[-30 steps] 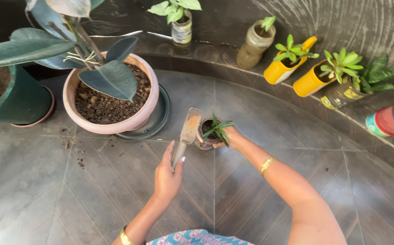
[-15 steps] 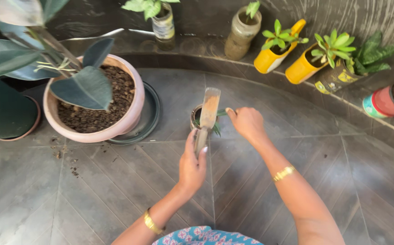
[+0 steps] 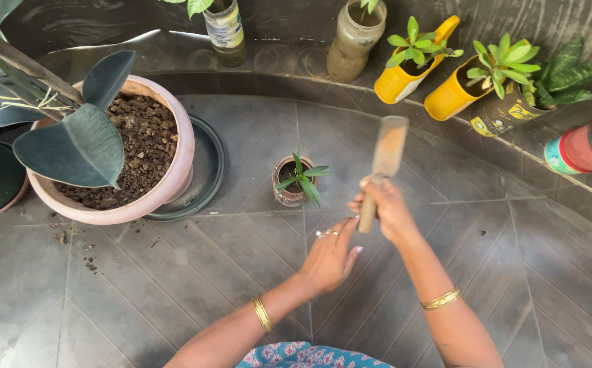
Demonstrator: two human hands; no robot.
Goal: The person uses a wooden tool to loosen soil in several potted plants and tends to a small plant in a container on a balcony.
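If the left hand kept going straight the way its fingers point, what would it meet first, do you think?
The left hand points up and right, so it would first meet the trowel handle gripped in the right hand, almost touching already.

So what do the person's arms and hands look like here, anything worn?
Both forearms are bare, with no sleeves. Each wrist has a gold bangle: left bangle, right bangle. The left hand wears two rings and has pale, longish nails; the right hand shows no ring. At the bottom edge is a blue floral garment.
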